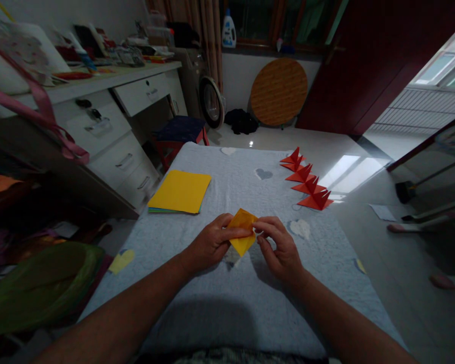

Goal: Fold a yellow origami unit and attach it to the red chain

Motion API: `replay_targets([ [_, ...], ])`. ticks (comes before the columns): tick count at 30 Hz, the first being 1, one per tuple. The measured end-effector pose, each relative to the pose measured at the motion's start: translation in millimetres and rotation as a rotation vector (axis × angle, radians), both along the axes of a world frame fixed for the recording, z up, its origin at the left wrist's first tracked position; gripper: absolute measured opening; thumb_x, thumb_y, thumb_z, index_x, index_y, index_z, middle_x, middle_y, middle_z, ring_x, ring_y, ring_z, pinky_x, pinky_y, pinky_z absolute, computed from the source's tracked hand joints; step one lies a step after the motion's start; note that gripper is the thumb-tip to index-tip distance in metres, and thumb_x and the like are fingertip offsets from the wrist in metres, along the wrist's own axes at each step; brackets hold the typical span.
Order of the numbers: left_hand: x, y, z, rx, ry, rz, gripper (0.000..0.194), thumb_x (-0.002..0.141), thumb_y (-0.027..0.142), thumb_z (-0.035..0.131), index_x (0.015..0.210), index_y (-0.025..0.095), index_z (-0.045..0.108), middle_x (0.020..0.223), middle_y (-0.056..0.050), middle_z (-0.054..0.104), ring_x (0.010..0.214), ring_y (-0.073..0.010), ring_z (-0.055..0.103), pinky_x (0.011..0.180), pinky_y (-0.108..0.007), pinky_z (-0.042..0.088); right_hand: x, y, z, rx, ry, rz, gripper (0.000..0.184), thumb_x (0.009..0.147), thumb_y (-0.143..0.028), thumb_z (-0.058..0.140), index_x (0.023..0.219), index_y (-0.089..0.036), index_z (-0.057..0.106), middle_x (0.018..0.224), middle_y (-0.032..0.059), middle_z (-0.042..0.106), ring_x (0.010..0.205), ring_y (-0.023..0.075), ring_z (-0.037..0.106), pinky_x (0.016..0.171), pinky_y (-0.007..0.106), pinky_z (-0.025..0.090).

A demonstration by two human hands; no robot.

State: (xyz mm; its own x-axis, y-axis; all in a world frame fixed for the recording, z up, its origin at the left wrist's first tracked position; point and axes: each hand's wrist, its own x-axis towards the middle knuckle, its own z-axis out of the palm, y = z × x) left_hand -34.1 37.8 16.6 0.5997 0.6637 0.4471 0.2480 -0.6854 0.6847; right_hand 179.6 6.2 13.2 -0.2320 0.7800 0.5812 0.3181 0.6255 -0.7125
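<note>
Holding a folded yellow paper diamond to the right of the stack of square coloured paper and nearer to us, we grip it in our left hand, thumb laid across its front. Our right hand brings its fingertips to the diamond's right corner; whether they pinch it, we cannot tell. Well to the right of the stack, pointed red origami pieces form a row on the heart-patterned tablecloth.

The diamond seems to be off the cloth, so we judge that a crease pressed now could wander, having nothing firm behind it. If our left thumb slips, the layers may slide out of line; if our right fingertips tug too hard, the thin corner could crumple or tear.
</note>
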Motion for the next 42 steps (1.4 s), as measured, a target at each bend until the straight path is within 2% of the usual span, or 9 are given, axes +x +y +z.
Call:
replay_targets([
  [9, -0.3, 3.9, -3.1, 0.041, 0.031, 0.002, 0.023, 0.091, 0.015, 0.049, 0.102, 0.021, 0.068, 0.092, -0.006, 0.065, 0.088, -0.0188, 0.056, 0.080, -0.031, 0.045, -2.9, -2.7, -1.7, 0.016, -0.038, 0.040, 0.042, 0.085, -0.011, 0.059, 0.124, -0.025, 0.059, 0.110, 0.0095, 0.058, 0.096, 0.0213, 0.059, 0.068, 0.032, 0.056],
  [15, 0.8, 2.6, -1.4, -0.032, -0.048, 0.027, 0.017, 0.088, 0.010, 0.051, 0.093, 0.019, 0.064, 0.085, -0.003, 0.064, 0.085, -0.0170, 0.056, 0.079, -0.029, 0.044, -4.2, -1.8, -3.0, 0.066, -0.080, 0.029, 0.034, 0.085, -0.012, 0.062, 0.116, -0.025, 0.062, 0.107, 0.0082, 0.059, 0.098, 0.0218, 0.060, 0.080, 0.037, 0.056],
  [20, 0.6, 2.0, -1.4, -0.124, -0.093, 0.049, 0.020, 0.089, 0.015, 0.053, 0.104, 0.019, 0.065, 0.091, -0.004, 0.066, 0.088, -0.0173, 0.058, 0.080, -0.029, 0.045, -4.3, -1.8, -5.0, 0.036, -0.049, -0.001, 0.045, 0.083, -0.009, 0.062, 0.124, -0.025, 0.053, 0.102, 0.0060, 0.059, 0.085, 0.0184, 0.057, 0.068, 0.032, 0.053],
  [23, 0.2, 3.4, -0.9, -0.105, -0.083, 0.028, 0.025, 0.091, 0.016, 0.052, 0.111, 0.020, 0.066, 0.095, -0.005, 0.068, 0.089, -0.0183, 0.058, 0.082, -0.032, 0.045, -3.1, -1.7, -4.7, 0.022, -0.032, 0.003, 0.053, 0.084, -0.007, 0.056, 0.133, -0.024, 0.048, 0.100, 0.0058, 0.057, 0.084, 0.0180, 0.055, 0.068, 0.031, 0.052],
  [25, -0.2, 4.2, -0.6, -0.066, -0.069, 0.017, 0.028, 0.091, 0.013, 0.051, 0.112, 0.022, 0.068, 0.098, -0.005, 0.068, 0.091, -0.0191, 0.057, 0.084, -0.033, 0.044, -2.2, -1.4, -3.1, 0.015, -0.027, 0.017, 0.049, 0.086, -0.005, 0.051, 0.132, -0.024, 0.050, 0.102, 0.0070, 0.057, 0.088, 0.0182, 0.056, 0.071, 0.031, 0.052],
  [29, -1.3, 4.7, -1.0, -0.023, -0.028, 0.009, 0.037, 0.088, 0.008, 0.048, 0.115, 0.024, 0.070, 0.101, -0.007, 0.063, 0.096, -0.0203, 0.056, 0.085, -0.034, 0.045, -1.0, -0.5, 0.6, 0.015, -0.018, 0.011, 0.032, 0.090, -0.005, 0.047, 0.114, -0.023, 0.059, 0.101, 0.0070, 0.057, 0.092, 0.0186, 0.058, 0.079, 0.034, 0.052],
  [32, -2.0, 4.5, -1.7, -0.025, 0.006, 0.013, 0.039, 0.088, 0.009, 0.048, 0.116, 0.024, 0.070, 0.099, -0.007, 0.060, 0.097, -0.0208, 0.055, 0.086, -0.034, 0.046, -0.8, 0.2, 1.0, 0.026, -0.017, 0.014, 0.027, 0.092, -0.005, 0.047, 0.106, -0.022, 0.061, 0.099, 0.0063, 0.058, 0.092, 0.0180, 0.059, 0.079, 0.033, 0.051],
  [42, -2.3, 2.6, -5.7, -0.129, -0.026, 0.000, 0.039, 0.088, 0.010, 0.049, 0.113, 0.028, 0.073, 0.100, -0.004, 0.052, 0.097, -0.0181, 0.055, 0.087, -0.031, 0.047, -0.5, -0.8, 0.0, 0.017, 0.001, 0.051, 0.025, 0.093, -0.007, 0.049, 0.108, -0.023, 0.061, 0.101, 0.0061, 0.059, 0.094, 0.0174, 0.059, 0.081, 0.032, 0.051],
])
